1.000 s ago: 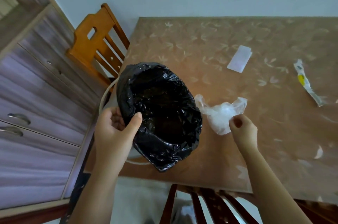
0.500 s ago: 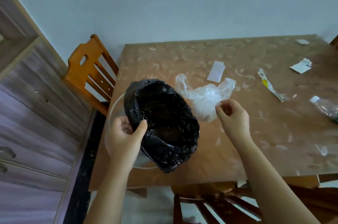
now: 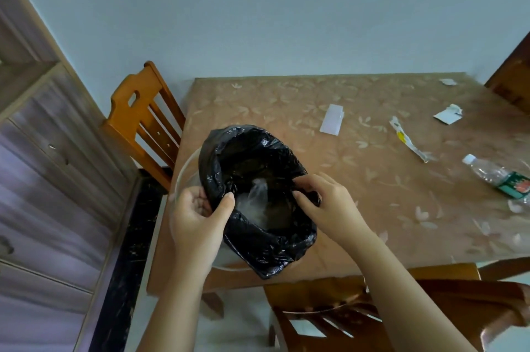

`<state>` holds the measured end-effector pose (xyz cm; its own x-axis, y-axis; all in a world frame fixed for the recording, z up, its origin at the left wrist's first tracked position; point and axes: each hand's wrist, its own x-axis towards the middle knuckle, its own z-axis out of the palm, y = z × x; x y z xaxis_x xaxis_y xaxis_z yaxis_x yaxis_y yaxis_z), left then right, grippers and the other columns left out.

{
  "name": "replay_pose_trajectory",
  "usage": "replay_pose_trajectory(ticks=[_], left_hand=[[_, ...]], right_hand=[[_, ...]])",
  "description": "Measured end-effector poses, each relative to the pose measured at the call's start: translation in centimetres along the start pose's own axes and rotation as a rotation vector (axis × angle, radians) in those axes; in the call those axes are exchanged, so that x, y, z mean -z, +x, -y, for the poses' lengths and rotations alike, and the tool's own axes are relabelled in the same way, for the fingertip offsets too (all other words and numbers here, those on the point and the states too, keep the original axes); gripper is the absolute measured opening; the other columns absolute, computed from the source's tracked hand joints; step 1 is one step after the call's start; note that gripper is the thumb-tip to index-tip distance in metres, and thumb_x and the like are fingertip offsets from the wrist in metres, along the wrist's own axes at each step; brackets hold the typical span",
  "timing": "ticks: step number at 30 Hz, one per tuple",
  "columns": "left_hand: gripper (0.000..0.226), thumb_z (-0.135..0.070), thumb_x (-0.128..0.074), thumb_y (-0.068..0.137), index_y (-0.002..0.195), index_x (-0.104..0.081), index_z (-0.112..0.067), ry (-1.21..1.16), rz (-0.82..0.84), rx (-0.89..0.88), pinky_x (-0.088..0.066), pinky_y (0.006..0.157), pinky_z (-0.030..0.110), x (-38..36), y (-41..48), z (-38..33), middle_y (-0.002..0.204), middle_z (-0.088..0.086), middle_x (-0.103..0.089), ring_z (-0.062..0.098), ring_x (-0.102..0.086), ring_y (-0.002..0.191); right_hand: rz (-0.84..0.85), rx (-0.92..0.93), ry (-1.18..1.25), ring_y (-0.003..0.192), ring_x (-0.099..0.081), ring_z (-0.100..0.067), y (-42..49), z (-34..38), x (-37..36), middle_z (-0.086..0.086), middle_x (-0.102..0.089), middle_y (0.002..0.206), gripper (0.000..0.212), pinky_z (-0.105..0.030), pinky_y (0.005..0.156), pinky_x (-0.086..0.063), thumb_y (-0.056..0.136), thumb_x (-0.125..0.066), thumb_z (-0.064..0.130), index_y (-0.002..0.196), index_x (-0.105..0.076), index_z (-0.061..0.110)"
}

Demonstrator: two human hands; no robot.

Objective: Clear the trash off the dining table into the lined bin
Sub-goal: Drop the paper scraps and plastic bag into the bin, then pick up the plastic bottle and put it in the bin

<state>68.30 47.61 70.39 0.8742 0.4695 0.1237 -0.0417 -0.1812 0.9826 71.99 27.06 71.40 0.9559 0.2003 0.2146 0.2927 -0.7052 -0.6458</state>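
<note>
While your left hand [image 3: 198, 215] pinches the black liner [image 3: 266, 251] rim, let your right hand [image 3: 327, 205], fingers loosely curled at the right rim, drop the clear bag [image 3: 256, 199] deep.

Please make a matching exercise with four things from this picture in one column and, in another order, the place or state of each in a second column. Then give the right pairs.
1. clear plastic bag
2. plastic bottle
3. left hand
4. white paper slip

A. lying on its side at the table's right edge
B. gripping the black liner's rim
C. inside the black liner
D. flat on the table beyond the bin

Pairs: 1-C, 2-A, 3-B, 4-D
</note>
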Motion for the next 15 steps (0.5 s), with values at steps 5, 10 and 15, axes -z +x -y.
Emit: replay_pose_trajectory(ticks=[5, 10, 15], left_hand=[[0.018, -0.016, -0.074, 0.071, 0.079, -0.058, -0.019, -0.042, -0.005, -0.011, -0.045, 0.052, 0.01, 1.1, -1.1, 0.7, 0.073, 0.001, -0.062, -0.001, -0.058, 0.058], [0.023, -0.039, -0.069, 0.057, 0.071, -0.056, -0.027, -0.035, 0.015, 0.046, -0.044, 0.05, 0.014, 0.6, -2.0, 1.2, 0.066, -0.006, -0.059, -0.001, -0.055, 0.054], [0.022, -0.044, -0.067, 0.055, 0.067, -0.055, -0.03, 0.004, 0.093, 0.047, -0.046, 0.052, 0.022, -2.0, -3.9, 0.8, 0.063, -0.007, -0.058, 0.001, -0.052, 0.053]], right_hand=[[-0.118, -0.012, -0.255, 0.094, -0.057, -0.024, -3.2, -0.6, 0.0, -0.006, -0.064, 0.098, 0.023, -0.029, 0.072, -0.045, 0.084, -0.06, 0.017, 0.106, -0.062, 0.012], [-0.114, -0.109, -0.369, 0.094, -0.06, -0.03, -7.4, -2.0, 0.3, -0.01, -0.066, 0.101, 0.026, -0.043, 0.075, -0.053, 0.081, -0.063, 0.015, 0.107, -0.062, 0.01], [-0.151, -0.23, -0.391, 0.099, -0.058, -0.028, -10.7, -4.1, 2.5, -0.008, -0.065, 0.105, 0.028, -0.044, 0.08, -0.051, 0.083, -0.061, 0.019, 0.11, -0.061, 0.013]])
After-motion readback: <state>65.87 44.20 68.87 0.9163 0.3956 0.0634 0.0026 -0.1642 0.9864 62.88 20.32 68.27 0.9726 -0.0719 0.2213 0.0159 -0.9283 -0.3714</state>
